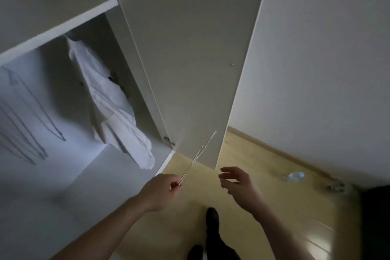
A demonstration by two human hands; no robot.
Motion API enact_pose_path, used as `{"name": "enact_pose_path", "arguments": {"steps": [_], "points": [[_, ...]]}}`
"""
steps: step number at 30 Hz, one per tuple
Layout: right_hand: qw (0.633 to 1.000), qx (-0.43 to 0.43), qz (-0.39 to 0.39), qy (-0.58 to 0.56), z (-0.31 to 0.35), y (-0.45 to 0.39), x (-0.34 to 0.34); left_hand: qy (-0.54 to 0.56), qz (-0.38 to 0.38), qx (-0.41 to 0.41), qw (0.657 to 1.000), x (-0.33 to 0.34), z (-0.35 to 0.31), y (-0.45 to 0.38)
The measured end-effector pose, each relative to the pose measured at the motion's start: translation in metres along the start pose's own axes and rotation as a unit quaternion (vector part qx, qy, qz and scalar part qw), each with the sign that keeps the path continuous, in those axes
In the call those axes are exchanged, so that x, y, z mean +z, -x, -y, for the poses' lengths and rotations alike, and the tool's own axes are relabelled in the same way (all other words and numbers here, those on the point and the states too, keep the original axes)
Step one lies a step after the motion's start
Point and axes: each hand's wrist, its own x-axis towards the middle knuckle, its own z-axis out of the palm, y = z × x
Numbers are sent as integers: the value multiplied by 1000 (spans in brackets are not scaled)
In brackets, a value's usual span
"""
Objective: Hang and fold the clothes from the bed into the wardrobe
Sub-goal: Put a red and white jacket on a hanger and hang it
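White shirt point(109, 99) hangs in wardrobe point(63, 25), one garment done | left hand point(160, 192) pinches thin wire hanger point(198, 158), edge-on | right hand point(238, 183) loose, holding nothing | bed, remaining clothes out of view | judged partway

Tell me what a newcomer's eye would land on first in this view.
First, the white garment hanging inside the open wardrobe on the left, just under its shelf. Next, low in the middle, the left hand pinching thin white wire hangers that slant up toward the open wardrobe door, while the right hand is beside it with loose fingers, holding nothing. Grey wire hangers show faintly at the far left of the wardrobe.
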Motion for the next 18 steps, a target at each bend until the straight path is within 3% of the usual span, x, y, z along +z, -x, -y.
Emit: {"name": "enact_pose_path", "arguments": {"steps": [5, 8, 12, 18], "points": [[996, 51, -68, -22, -52, 71, -33, -1, 77, 81, 994, 48, -61, 8], [988, 76, -127, -47, -77, 113, -61, -57, 108, 152, 981, 76, -107, 17], [974, 85, -196, -80, -104, 156, -101, -140, 117, 262, 948, 108, -182, 21], [944, 95, -275, -154, -161, 219, -173, -160, 114, 385, 902, 182, -290, 30]]}}
